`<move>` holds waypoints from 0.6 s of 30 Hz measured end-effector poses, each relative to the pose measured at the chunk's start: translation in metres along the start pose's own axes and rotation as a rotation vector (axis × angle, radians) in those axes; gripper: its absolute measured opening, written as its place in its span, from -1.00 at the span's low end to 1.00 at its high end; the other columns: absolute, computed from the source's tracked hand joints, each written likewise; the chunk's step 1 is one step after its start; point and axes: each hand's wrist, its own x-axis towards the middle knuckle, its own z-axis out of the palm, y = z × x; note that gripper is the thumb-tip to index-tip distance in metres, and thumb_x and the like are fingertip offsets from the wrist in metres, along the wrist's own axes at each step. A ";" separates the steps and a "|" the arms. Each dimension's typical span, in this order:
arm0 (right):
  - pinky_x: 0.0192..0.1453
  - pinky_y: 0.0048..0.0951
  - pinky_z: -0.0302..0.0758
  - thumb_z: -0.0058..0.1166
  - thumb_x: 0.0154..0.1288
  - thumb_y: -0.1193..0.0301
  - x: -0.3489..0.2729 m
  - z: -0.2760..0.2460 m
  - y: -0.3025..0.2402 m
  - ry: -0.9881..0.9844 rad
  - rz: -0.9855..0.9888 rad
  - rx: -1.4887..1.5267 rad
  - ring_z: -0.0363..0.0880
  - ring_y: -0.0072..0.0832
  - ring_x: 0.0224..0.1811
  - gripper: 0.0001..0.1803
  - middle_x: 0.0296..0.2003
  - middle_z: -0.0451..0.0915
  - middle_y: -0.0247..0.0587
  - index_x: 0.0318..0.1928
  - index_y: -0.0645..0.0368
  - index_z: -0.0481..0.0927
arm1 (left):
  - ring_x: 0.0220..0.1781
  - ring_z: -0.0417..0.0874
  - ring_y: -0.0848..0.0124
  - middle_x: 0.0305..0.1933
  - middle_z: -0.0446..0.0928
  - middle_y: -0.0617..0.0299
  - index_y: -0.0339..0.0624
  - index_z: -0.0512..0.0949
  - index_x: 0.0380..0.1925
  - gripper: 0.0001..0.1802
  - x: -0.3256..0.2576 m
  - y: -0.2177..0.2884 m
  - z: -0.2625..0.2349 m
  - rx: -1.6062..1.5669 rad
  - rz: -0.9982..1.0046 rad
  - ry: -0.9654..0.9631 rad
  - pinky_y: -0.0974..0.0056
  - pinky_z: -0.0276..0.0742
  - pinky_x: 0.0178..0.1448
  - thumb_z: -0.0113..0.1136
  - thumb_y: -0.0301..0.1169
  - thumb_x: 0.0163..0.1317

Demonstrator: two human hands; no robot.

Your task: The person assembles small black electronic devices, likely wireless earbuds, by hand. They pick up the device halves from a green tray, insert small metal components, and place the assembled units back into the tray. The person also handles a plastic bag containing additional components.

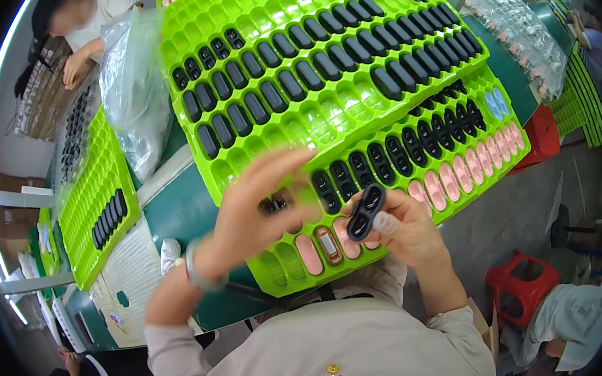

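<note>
Held part: a black oblong frame piece (364, 211), pinched between the fingertips of the right hand (400, 228), above the near edge of the lower tray.
Long axis: runs steeply from lower left to upper right, close to upright in the head view; one rounded end points up and away from the person, the other down toward the palm. The open face is turned toward the camera.
Right hand: closed on the black oblong frame piece, thumb and fingers on its long sides.
Left hand: raised (257, 209), motion-blurred, fingers curled around a small dark part (273, 203); whether the grip is firm cannot be told.
Lower tray: bright green, pocketed (277, 267), holding pink oblong inserts (450, 182) along its near rows and black pieces further in.
Upper tray: second green tray (208, 18), stacked askew over the first, rows filled with black oblong shells (310, 75).
Bench: dark green surface (179, 210), trays at its near right corner, overhanging the edge.
Risk: judged, the fingertip pinch is light; a slip would drop the piece past the overhanging tray onto the floor.
Risk: judged, a nudge to the overhanging stack could tip it and spill loaded pockets.
Surroundings: another person (92, 16) works at the far left corner; clear plastic bag (129, 82) beside them.
</note>
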 end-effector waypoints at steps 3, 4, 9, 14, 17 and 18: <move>-0.14 -0.49 0.52 0.08 0.30 0.36 -0.004 -0.008 0.003 0.088 -0.088 0.053 0.56 -0.46 -0.16 -0.63 -0.19 0.57 -0.16 0.05 0.31 0.45 | -0.01 0.46 0.18 -0.07 0.50 0.18 -0.13 0.50 -0.07 -0.52 0.106 -0.038 0.020 0.387 0.491 -0.107 0.20 0.45 0.04 0.31 -0.48 -0.11; -0.13 -0.48 0.53 0.08 0.30 0.36 -0.007 -0.013 0.003 0.082 -0.106 0.058 0.57 -0.45 -0.13 -0.63 -0.17 0.57 -0.15 0.05 0.31 0.45 | -0.01 0.45 0.22 -0.07 0.50 0.20 -0.14 0.49 -0.08 -0.52 0.136 -0.053 0.032 0.486 0.640 -0.204 0.23 0.45 0.05 0.29 -0.50 -0.11; -0.07 -0.45 0.53 0.06 0.32 0.36 -0.028 -0.028 0.006 0.135 -0.188 0.146 0.56 -0.44 -0.13 -0.64 -0.16 0.54 -0.20 0.06 0.23 0.39 | -0.25 0.60 0.25 -0.18 0.50 0.17 -0.19 0.49 -0.13 -0.70 0.190 -0.072 0.074 0.672 0.667 -0.485 0.22 0.55 -0.20 0.04 -0.52 0.08; -0.07 -0.46 0.53 0.05 0.32 0.33 -0.021 -0.032 0.002 0.143 -0.173 0.158 0.56 -0.48 -0.16 -0.64 -0.17 0.54 -0.19 0.04 0.25 0.40 | -0.45 0.62 0.22 -0.21 0.46 0.15 -0.23 0.44 -0.08 -0.68 0.192 -0.073 0.067 0.698 0.756 -0.491 0.20 0.55 -0.39 0.00 -0.50 0.11; -0.13 -0.47 0.57 0.12 0.26 0.24 -0.009 -0.029 -0.005 0.110 -0.229 0.166 0.59 -0.44 -0.17 -0.54 -0.13 0.52 -0.14 0.04 0.28 0.39 | -0.36 0.63 0.19 -0.09 0.41 0.10 -0.22 0.41 -0.04 -0.65 0.177 -0.064 0.050 0.610 0.689 -0.388 0.22 0.57 -0.35 0.06 -0.54 0.11; -0.16 -0.48 0.59 0.16 0.23 0.20 -0.006 -0.028 -0.006 0.113 -0.264 0.172 0.60 -0.41 -0.17 -0.50 -0.10 0.52 -0.13 0.04 0.28 0.39 | -0.31 0.63 0.18 -0.05 0.40 0.09 -0.20 0.42 -0.04 -0.64 0.167 -0.064 0.042 0.430 0.609 -0.307 0.25 0.59 -0.32 0.09 -0.56 0.10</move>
